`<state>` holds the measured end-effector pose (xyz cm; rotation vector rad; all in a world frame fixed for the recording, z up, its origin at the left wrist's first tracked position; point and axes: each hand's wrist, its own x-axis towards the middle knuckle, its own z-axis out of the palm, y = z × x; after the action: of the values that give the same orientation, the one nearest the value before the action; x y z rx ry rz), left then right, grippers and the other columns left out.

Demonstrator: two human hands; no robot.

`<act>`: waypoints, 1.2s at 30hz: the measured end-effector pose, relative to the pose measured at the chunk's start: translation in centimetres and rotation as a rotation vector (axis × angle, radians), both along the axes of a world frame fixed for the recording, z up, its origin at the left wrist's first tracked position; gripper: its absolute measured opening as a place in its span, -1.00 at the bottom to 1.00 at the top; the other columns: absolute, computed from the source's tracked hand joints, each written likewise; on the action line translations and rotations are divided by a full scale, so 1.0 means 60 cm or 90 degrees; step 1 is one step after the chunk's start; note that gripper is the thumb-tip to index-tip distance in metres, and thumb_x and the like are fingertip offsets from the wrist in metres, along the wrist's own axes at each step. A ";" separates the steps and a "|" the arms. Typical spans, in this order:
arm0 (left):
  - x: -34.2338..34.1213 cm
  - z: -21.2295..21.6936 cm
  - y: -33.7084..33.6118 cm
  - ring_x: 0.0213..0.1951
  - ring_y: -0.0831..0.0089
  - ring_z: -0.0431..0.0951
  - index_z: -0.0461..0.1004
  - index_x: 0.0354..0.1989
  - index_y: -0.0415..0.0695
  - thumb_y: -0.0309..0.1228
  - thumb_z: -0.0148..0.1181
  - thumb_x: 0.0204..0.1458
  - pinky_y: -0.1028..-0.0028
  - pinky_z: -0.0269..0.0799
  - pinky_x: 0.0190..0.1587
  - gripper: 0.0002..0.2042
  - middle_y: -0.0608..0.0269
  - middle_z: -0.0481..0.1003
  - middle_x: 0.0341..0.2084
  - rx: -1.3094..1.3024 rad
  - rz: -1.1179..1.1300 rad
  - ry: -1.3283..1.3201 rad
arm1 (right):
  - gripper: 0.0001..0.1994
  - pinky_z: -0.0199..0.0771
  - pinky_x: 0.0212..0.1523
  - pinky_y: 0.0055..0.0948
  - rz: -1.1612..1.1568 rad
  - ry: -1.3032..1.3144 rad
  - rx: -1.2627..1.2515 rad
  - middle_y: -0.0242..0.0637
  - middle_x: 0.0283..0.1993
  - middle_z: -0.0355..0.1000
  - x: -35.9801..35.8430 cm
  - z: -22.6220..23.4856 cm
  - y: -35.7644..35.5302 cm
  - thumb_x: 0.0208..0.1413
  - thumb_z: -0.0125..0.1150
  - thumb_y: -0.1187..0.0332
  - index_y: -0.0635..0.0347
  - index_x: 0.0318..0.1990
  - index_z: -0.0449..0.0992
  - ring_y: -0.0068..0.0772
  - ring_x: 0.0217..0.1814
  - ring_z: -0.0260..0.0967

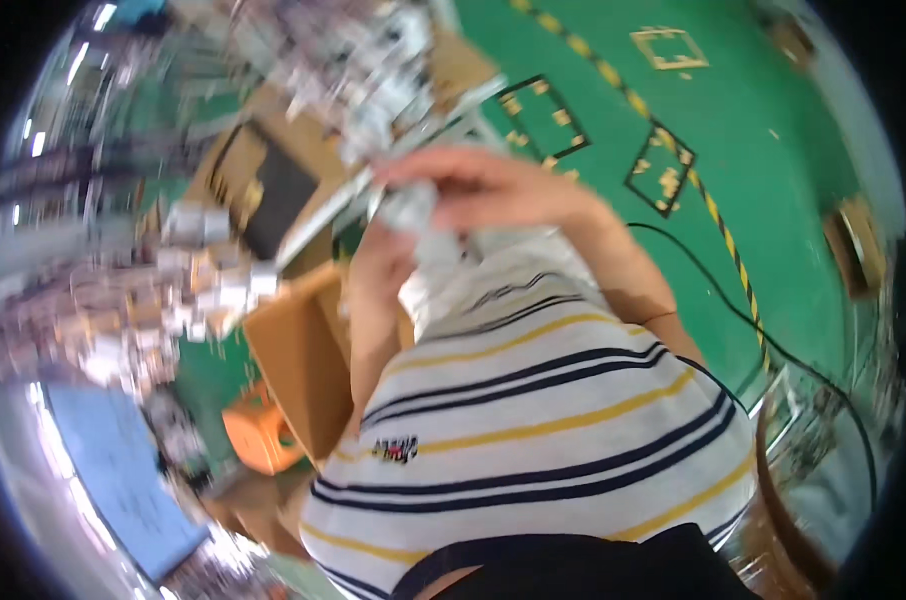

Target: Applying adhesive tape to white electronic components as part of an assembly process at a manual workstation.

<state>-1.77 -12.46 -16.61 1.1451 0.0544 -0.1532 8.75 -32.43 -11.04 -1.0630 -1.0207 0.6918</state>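
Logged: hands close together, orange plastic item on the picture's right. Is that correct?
Not quite: the head view shows the orange plastic item on the left, not the right. The left hand and right hand are close together, as logged.

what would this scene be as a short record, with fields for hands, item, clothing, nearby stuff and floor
right hand: extended leftward, at the item
left hand: below the item, close to the right hand
item: whitish thing, too blurred to identify
grip: too blurred to tell
clothing: white shirt with dark and yellow stripes
nearby: cardboard box beside the left forearm
floor: green floor, with black-and-yellow tape
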 end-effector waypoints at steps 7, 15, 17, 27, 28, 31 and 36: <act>0.019 0.091 -0.063 -0.04 0.25 0.48 0.13 0.25 -0.27 -0.42 0.21 -0.14 0.28 0.35 0.09 -0.31 0.04 0.43 -0.04 0.096 0.011 -0.102 | -0.59 0.34 -0.23 -0.51 -0.402 0.103 0.038 -0.21 -0.30 0.41 0.025 0.004 -0.028 0.25 -0.19 0.11 0.27 0.03 0.30 -0.49 -0.29 0.34; -0.011 0.087 -0.068 -0.14 0.29 0.48 0.20 0.17 -0.29 -0.46 0.13 -0.12 0.08 0.36 0.07 -0.42 0.05 0.45 -0.19 -0.379 0.024 0.100 | -0.58 0.18 -0.38 -0.61 -0.127 0.282 -0.044 -0.27 -0.15 0.24 0.016 0.009 -0.037 0.09 0.02 0.06 0.08 0.02 0.25 -0.52 -0.31 0.20; -0.016 0.110 -0.062 -0.19 0.34 0.48 0.23 0.11 -0.26 -0.52 0.12 -0.17 0.26 0.37 -0.07 -0.45 0.10 0.44 -0.25 -0.250 0.065 0.055 | -0.47 0.22 -0.34 -0.59 -0.162 0.268 -0.067 -0.23 -0.03 0.22 0.001 0.021 -0.048 -0.04 0.18 0.10 0.14 0.05 0.24 -0.50 -0.25 0.23; -0.040 0.133 -0.080 -0.18 0.40 0.48 0.27 0.02 -0.19 -0.60 0.14 -0.24 0.52 0.39 -0.09 -0.49 0.15 0.43 -0.18 0.369 0.262 -0.115 | -0.53 0.43 -0.15 -0.49 -0.246 -0.193 -0.153 -0.26 -0.01 0.33 0.000 0.062 -0.002 -0.14 0.38 0.47 0.30 -0.02 0.36 -0.39 -0.11 0.40; -0.040 0.131 -0.083 -0.16 0.36 0.49 0.27 0.02 -0.20 -0.60 0.16 -0.25 0.49 0.39 -0.07 -0.47 0.12 0.43 -0.17 0.407 0.275 -0.135 | -0.50 0.44 -0.15 -0.48 -0.224 -0.208 -0.150 -0.26 -0.01 0.33 0.001 0.063 0.001 -0.20 0.42 0.49 0.30 -0.03 0.38 -0.39 -0.10 0.40; -0.038 0.131 -0.082 -0.11 0.23 0.51 0.25 0.04 -0.23 -0.59 0.20 -0.29 0.40 0.42 -0.03 -0.43 0.05 0.43 -0.16 0.459 0.286 -0.145 | -0.49 0.47 -0.17 -0.51 -0.178 -0.220 -0.132 -0.32 -0.09 0.35 -0.001 0.078 0.013 -0.28 0.48 0.51 0.26 -0.07 0.43 -0.44 -0.12 0.41; -0.041 0.131 -0.086 -0.14 0.48 0.42 0.29 0.03 -0.17 -0.60 0.20 -0.23 0.50 0.33 -0.07 -0.47 0.21 0.41 -0.19 0.484 0.307 -0.148 | -0.54 0.46 -0.12 -0.54 -0.064 -0.276 -0.084 -0.36 -0.10 0.36 0.022 0.092 0.024 -0.22 0.46 0.46 0.26 -0.08 0.46 -0.49 -0.14 0.42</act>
<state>-4.22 -17.60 -8.77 1.8611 0.1919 0.4691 10.09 -31.01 -5.53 -1.4079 -1.2927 0.4594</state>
